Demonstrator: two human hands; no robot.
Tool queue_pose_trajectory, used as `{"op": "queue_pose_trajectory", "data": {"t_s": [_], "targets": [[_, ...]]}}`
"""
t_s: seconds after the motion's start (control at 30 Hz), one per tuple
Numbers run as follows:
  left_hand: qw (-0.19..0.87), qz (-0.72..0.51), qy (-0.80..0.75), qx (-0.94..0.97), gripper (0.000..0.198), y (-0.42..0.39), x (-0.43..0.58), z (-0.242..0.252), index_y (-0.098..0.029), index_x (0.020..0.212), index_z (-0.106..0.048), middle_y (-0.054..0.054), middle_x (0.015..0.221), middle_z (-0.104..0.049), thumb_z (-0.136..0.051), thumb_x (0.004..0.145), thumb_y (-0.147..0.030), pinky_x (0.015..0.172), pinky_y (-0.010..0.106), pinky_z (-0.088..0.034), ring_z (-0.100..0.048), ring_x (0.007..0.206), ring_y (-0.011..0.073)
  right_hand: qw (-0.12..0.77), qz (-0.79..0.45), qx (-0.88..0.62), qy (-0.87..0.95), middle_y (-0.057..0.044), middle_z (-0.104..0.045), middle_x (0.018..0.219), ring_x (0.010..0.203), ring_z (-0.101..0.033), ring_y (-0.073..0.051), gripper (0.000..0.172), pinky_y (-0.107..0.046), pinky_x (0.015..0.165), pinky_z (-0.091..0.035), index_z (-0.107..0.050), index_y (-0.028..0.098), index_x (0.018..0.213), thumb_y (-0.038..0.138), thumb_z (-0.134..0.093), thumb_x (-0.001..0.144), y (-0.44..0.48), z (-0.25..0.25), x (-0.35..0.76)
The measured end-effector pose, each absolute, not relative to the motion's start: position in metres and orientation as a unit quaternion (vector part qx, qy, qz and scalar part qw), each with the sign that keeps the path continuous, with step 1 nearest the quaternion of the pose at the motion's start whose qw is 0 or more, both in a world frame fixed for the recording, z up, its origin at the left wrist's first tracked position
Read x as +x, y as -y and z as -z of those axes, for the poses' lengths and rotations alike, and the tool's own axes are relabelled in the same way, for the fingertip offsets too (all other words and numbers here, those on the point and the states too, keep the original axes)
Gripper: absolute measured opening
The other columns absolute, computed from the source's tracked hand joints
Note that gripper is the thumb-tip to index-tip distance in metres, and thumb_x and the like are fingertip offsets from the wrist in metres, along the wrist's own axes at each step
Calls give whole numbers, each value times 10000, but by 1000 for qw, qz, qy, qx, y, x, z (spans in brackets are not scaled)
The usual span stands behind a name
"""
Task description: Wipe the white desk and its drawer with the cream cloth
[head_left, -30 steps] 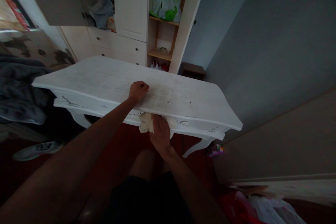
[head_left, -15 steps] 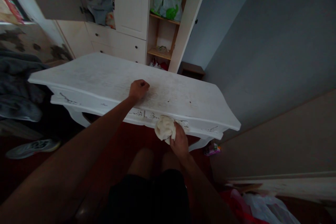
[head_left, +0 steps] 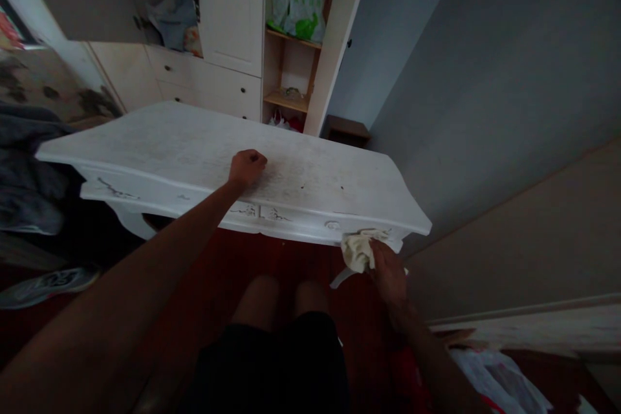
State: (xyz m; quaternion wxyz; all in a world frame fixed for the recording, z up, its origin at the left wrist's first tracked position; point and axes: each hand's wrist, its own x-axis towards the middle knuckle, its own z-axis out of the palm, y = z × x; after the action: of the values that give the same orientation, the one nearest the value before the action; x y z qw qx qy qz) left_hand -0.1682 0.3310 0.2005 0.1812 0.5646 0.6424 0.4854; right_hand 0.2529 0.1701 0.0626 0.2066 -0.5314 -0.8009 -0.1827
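A white dresser table [head_left: 194, 136] with a grey-smudged top and carved drawer fronts stands before me. My left hand [head_left: 247, 167] rests on that top as a loosely curled fist, and nothing shows in it. My right hand [head_left: 389, 270] grips a crumpled cream rag [head_left: 358, 252] against the front of the table at its right end, near the carved ornament there. The fingers around the rag are partly hidden by it.
Behind the table is a white cabinet [head_left: 230, 26] with open doors and plastic bags [head_left: 305, 0] on a shelf. Dark clothing [head_left: 29, 174] and a shoe [head_left: 48, 284] lie at the left. A plastic bag [head_left: 499, 375] sits on the floor at lower right, below the grey wall.
My right hand has moved to the right along the table's front with the rag, from the middle drawers to the right end. My left fist stays on the tabletop. The view has shifted slightly.
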Motion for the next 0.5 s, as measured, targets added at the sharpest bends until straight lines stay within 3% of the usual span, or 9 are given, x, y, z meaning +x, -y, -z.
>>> {"op": "queue_pose_trajectory", "data": {"t_s": [0.3, 0.5], "targets": [[170, -475, -649, 570, 151, -333, -169, -198, -171, 646, -652, 56, 681, -693, -555, 721, -260, 640, 260, -455, -615, 670, 180, 339, 173, -633, 674, -189, -622, 1203, 1124, -580, -323, 513, -507, 945, -486, -482, 133, 1320, 266, -494, 825, -168, -109, 276], [182, -480, -642, 570, 161, -334, -170, -198, -173, 652, -654, 52, 664, -680, -549, 712, -280, 637, 276, -451, -615, 670, 188, 432, 158, -610, 645, -164, -625, 1204, 1136, -580, -318, 450, -518, 971, -462, -544, 174, 1265, 317, -510, 839, -163, -159, 261]]}}
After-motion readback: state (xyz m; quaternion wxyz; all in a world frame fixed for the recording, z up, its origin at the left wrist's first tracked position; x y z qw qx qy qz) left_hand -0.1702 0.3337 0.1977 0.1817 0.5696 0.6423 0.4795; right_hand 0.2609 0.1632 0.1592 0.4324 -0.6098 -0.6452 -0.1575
